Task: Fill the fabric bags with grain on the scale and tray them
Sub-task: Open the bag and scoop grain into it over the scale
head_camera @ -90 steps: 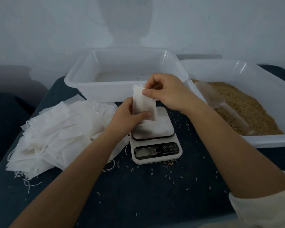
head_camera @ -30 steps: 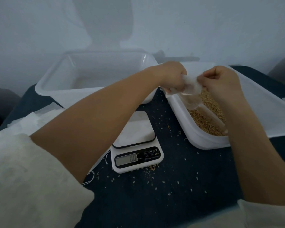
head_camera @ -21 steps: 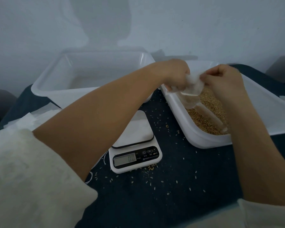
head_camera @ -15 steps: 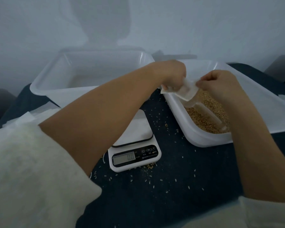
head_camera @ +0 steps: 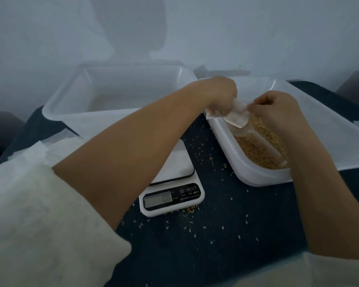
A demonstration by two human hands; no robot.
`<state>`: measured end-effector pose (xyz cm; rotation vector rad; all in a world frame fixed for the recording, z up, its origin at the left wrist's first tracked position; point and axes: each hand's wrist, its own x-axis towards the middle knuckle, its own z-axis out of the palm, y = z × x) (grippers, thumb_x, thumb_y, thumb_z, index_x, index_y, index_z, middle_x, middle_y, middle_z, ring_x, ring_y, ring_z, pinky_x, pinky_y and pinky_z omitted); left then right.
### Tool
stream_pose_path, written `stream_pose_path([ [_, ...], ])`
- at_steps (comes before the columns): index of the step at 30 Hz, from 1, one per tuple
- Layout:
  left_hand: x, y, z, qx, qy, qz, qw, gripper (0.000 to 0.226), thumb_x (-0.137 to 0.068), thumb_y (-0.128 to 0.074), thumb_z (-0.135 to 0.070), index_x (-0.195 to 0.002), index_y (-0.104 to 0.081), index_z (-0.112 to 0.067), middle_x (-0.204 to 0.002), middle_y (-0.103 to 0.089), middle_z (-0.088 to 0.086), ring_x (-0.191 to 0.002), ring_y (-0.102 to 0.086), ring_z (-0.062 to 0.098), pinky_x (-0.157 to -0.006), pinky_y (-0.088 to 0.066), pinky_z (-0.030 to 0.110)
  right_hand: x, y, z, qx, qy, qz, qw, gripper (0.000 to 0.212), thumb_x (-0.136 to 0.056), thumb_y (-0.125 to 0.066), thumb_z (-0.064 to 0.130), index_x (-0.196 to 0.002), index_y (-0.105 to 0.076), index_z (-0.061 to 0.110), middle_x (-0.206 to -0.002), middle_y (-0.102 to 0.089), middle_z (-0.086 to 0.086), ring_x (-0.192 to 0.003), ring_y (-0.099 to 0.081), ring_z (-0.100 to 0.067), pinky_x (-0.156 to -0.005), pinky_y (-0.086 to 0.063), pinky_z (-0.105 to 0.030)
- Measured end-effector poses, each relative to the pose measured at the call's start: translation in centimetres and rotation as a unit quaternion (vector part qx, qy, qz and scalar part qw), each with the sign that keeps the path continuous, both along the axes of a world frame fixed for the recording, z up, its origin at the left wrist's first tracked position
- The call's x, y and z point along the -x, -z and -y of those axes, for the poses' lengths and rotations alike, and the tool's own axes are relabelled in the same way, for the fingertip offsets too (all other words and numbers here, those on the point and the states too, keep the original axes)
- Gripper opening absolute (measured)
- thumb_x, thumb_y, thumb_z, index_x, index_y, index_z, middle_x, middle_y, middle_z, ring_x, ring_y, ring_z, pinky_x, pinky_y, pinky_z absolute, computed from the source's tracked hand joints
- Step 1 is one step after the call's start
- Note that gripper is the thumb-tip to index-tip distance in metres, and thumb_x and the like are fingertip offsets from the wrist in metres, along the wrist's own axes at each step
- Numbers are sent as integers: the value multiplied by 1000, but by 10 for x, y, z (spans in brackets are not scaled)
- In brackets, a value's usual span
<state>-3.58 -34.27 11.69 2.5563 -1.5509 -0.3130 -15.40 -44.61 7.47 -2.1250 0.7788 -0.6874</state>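
Note:
A small white fabric bag (head_camera: 237, 117) hangs over the near left corner of the grain tub (head_camera: 255, 172). My left hand (head_camera: 221, 94) pinches its left edge and my right hand (head_camera: 276, 108) pinches its right edge. Brown grain (head_camera: 255, 154) fills the tub, and a clear plastic scoop (head_camera: 257, 139) lies in it just below the bag. The white digital scale (head_camera: 172, 189) sits in front of the tub with nothing on its platform; my left forearm crosses above it. An empty white tray (head_camera: 116, 119) stands behind the scale.
A heap of white fabric bags (head_camera: 39, 150) lies at the left, partly behind my left sleeve. Loose grains are scattered over the dark blue tabletop (head_camera: 216, 245) around the scale. A pale wall rises right behind the tray and the tub.
Both hands carried the bag from above the scale over to the grain tub. In the last second the bag has tipped lower toward the scoop, still pinched at both edges.

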Motion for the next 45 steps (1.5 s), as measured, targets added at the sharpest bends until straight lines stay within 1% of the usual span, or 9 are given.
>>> stream_pose_path([
  [5, -3, 14, -5, 38, -2, -32, 999, 7, -85, -52, -8, -89, -57, -11, -86, -57, 6, -67, -62, 20, -55, -51, 22, -3, -8, -1, -2, -11, 36, 999, 11, -82, -66, 19, -75, -61, 25, -77, -63, 7, -68, -56, -8, -59, -40, -21],
  [11, 0, 2, 1, 79, -5, 68, 995, 24, -77, -45, 3, -62, -39, -14, -62, -39, -2, -53, -34, 10, -43, -24, 20, 0, -6, 2, -12, 0, 34, 999, 12, -82, -66, 15, -76, -60, 24, -76, -68, 4, -69, -62, -7, -63, -46, -22],
  [14, 4, 4, 3, 66, 11, 100, 993, 27, -84, -41, 0, -61, -37, -14, -64, -39, -1, -55, -35, 10, -45, -25, 22, 3, -1, 3, -18, -7, -3, 1000, 14, -81, -66, 11, -75, -59, 22, -72, -68, 0, -72, -64, -16, -71, -53, -32],
  [19, 2, 13, 4, 64, 15, 96, 993, 26, -87, -43, -4, -63, -41, -15, -66, -42, -2, -60, -40, 12, -47, -27, 22, 5, 0, 5, 4, 9, 16, 1000, 15, -82, -66, 14, -75, -59, 26, -85, -67, -1, -80, -63, -16, -62, -44, -24],
  [25, 0, 15, -4, 95, -6, 49, 994, 32, -85, -43, -2, -113, -58, -4, -104, -59, 8, -94, -54, 20, -63, -38, 22, 0, 2, 2, 17, -8, -14, 1000, 15, -84, -66, 16, -75, -58, 25, -80, -65, 3, -85, -64, -18, -61, -43, -23],
  [29, -9, 25, -18, 149, -27, -55, 987, 15, -77, -48, -4, -65, -47, -13, -66, -47, -1, -63, -46, 14, -45, -33, 13, -7, -10, -4, 18, -44, 45, 998, 15, -84, -67, 16, -76, -59, 26, -82, -66, 4, -83, -64, -15, -72, -48, -25],
  [35, -10, 37, -39, 326, -65, -400, 854, 13, -77, -69, -12, -87, -63, -8, -80, -60, 7, -70, -59, 17, -66, -56, 32, -19, -33, -9, 21, -152, 90, 984, 15, -84, -72, 22, -95, -64, 27, -87, -64, 11, -69, -57, 12, -56, -44, -6],
  [40, -6, 43, -47, 355, -67, -467, 807, 17, -83, -68, -13, -99, -62, -14, -94, -65, 7, -83, -64, 17, -70, -56, 26, -21, -42, -2, 33, -185, 18, 982, 13, -81, -75, 30, -89, -66, 34, -97, -65, 12, -88, -60, 1, -68, -45, -18],
  [45, -7, 53, -84, 383, -68, -512, 766, 24, -83, -67, -11, -106, -61, -12, -96, -66, 4, -86, -67, 13, -68, -54, 22, -38, -50, -29, 70, -251, 58, 964, 15, -81, -76, 19, -79, -66, 31, -70, -65, 18, -65, -59, 9, -63, -47, -10],
])
